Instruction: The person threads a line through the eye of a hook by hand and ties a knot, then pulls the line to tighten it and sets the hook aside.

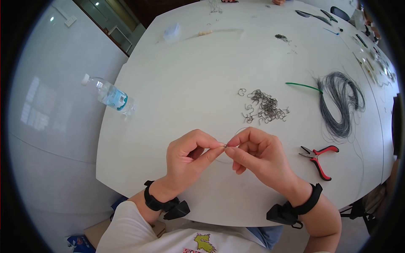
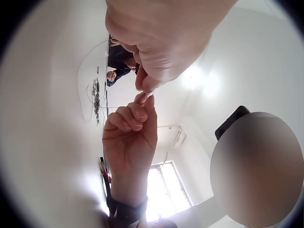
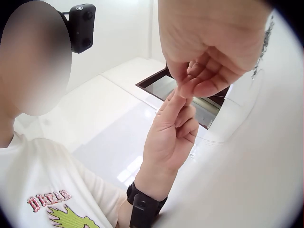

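Note:
Above the near part of the table, the left hand (image 1: 190, 158) and right hand (image 1: 263, 158) meet at their fingertips. Between them shows a tiny dark piece (image 1: 225, 146), pinched by the left thumb and forefinger; its shape is mostly hidden. The right thumb and forefinger pinch at the same spot, where a thin line runs. That thin line (image 3: 228, 141) loops out from the fingers over the table in the right wrist view. In the left wrist view the left hand (image 2: 156, 42) is above the right hand (image 2: 130, 137), tips touching.
Beyond the hands lies a pile of small bent metal hooks (image 1: 268, 106). Red-handled pliers (image 1: 316, 160) lie open at the right, below a grey wire bundle (image 1: 337, 103) with a green tie (image 1: 301, 85). A water bottle (image 1: 114, 98) lies at the left edge.

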